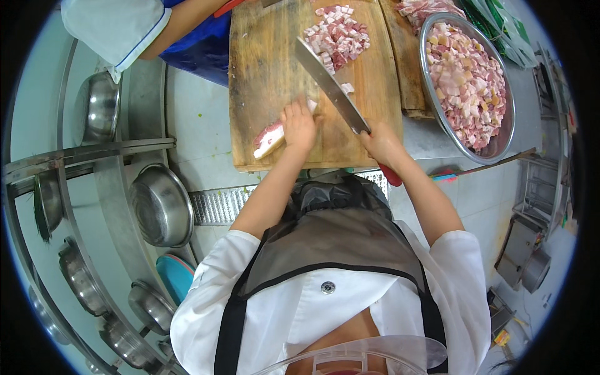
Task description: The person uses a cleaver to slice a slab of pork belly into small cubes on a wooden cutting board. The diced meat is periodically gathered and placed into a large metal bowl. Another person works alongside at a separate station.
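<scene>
Slippage is your main risk: your left hand (299, 127) is cupped over the pork strip (269, 139), apparently steadying it on the near left of the wooden cutting board (262, 75), while your right hand (382, 145) grips the knife (332, 85) nearby. If the fatty strip slid or rolled on the board, the knife could nick your left hand. A wide swing might also scatter the diced pork (337, 39) toward the board's far end.
</scene>
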